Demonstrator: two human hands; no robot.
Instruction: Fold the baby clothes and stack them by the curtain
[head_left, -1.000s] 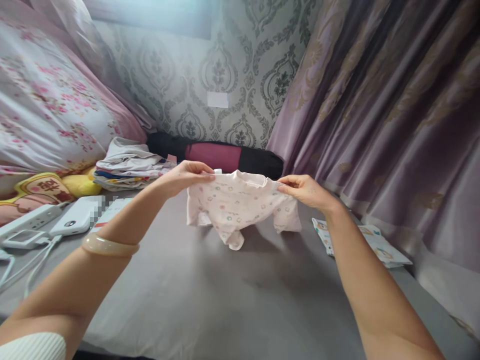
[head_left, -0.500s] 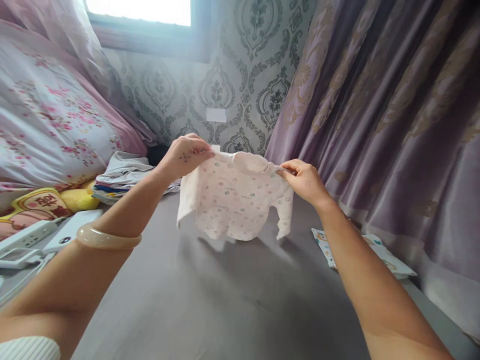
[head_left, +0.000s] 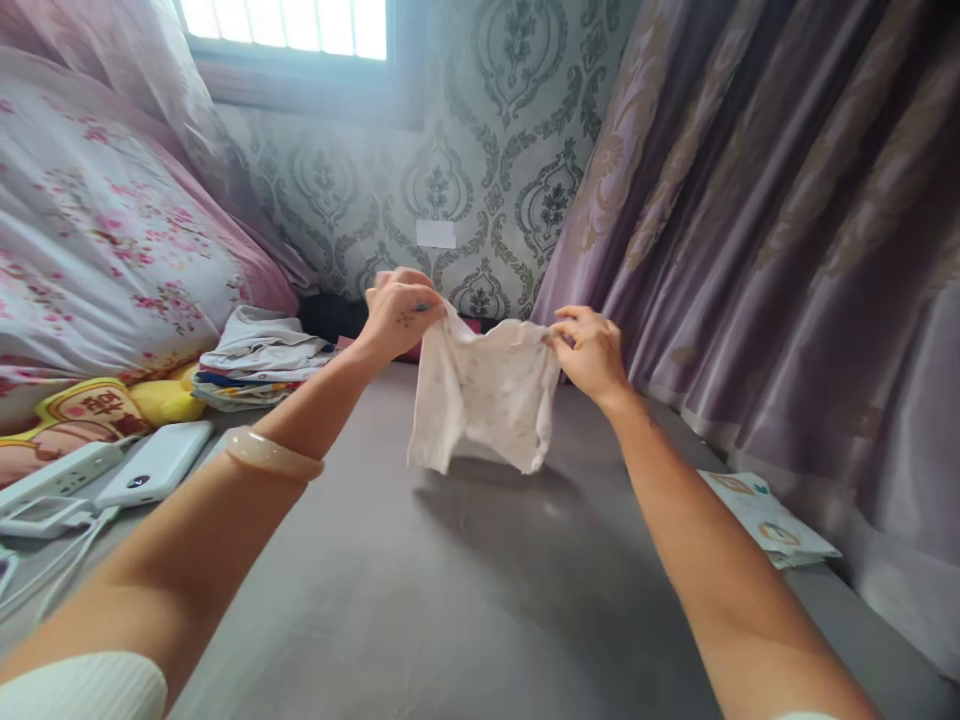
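- Forearms of yours reach forward over the grey bed (head_left: 465, 600), the left one wearing a pale bangle (head_left: 271, 453) near the wrist.
- Off to your left, just beside the bed's edge, lie a white power bank (head_left: 156, 463) and a white power strip (head_left: 60, 472) with cables.
- To your right, a printed packet (head_left: 765, 515) lies flat near the foot of the purple curtain (head_left: 787, 250).
- Your left hand (head_left: 399, 315) pinches one upper corner of the small pale garment (head_left: 484, 395) between thumb and fingers.
- Your right hand (head_left: 589, 350) pinches the opposite upper corner the same way; both hands are raised, fairly close together.
- The garment hangs bunched between them, its lower edge just above the bed; whether it touches, you cannot tell.
- Farther left sits a stack of folded clothes (head_left: 259, 355) beside a yellow cushion (head_left: 161, 398) and a floral quilt (head_left: 112, 240).
- Behind everything stands the patterned wall (head_left: 450, 150) with a window (head_left: 289, 25).
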